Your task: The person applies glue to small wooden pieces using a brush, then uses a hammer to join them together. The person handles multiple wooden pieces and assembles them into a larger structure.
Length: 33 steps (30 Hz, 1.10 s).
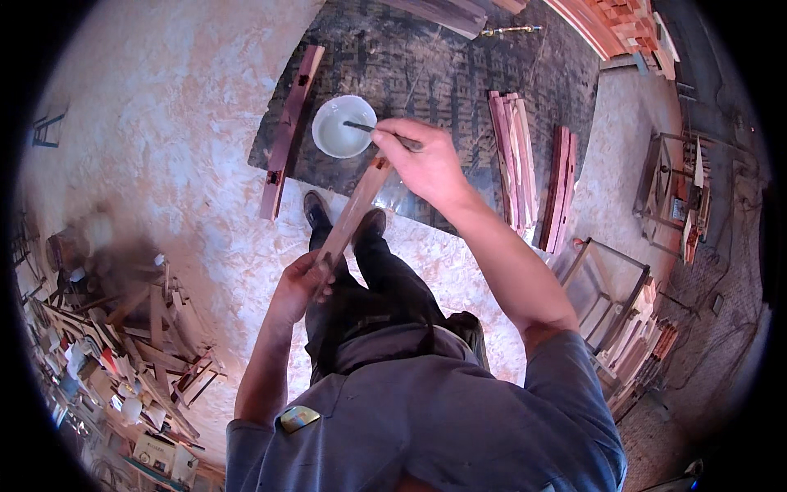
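Note:
My left hand point(302, 283) is closed around the lower end of a long wooden strip point(352, 213), which slants up and to the right in front of me. Near the strip's far end is a dark cut-out. Just above that end, my right hand point(422, 160) pinches a thin dark stick point(357, 126). The stick's tip reaches over a white bowl point(343, 146), which holds pale, whitish contents. I cannot tell whether the tip touches them. To the left of the bowl lies a dark reddish wooden piece point(288, 135) with mortise-like holes near both ends.
A dark printed board point(426, 74) carries the bowl. Several wooden strips point(515, 160) and another bundle point(561, 189) lie at its right. A clamp-like metal bar point(512, 30) rests at the far side. Wood scraps point(156, 328) are piled at lower left; a frame point(607, 287) stands at right.

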Tool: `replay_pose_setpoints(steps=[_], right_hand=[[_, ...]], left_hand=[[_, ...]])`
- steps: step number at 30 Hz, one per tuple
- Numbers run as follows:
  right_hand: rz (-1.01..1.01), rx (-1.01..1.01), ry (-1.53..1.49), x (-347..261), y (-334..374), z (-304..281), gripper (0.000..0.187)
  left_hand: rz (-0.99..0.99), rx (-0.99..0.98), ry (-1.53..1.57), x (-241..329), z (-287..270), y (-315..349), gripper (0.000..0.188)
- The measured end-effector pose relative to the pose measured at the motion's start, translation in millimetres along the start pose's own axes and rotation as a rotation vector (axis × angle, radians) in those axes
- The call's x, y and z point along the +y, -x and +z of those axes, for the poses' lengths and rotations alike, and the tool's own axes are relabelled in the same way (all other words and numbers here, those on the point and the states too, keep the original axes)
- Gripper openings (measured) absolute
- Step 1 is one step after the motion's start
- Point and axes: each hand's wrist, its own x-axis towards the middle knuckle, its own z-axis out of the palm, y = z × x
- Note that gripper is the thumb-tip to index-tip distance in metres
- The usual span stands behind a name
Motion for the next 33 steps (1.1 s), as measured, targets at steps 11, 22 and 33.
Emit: replay_pose_setpoints(steps=[11,22,33], right_hand=[[0.186,0.089,-0.212,4.2,-12.9,-4.8,0.027],[0.591,0.082,-0.769,18.5,-10.0,-37.3,0.032],[0.52,-0.199,-0.658,12.0,80.5,-55.6,0.024]], left_hand=[[0.006,0.006,-0.007,1.9,-1.0,0.9,0.043],[0.11,0.018,-0.058,3.8,2.2,-2.1,0.044],[0.151,-0.024,-0.054,7.2,5.7,-13.2,0.045]])
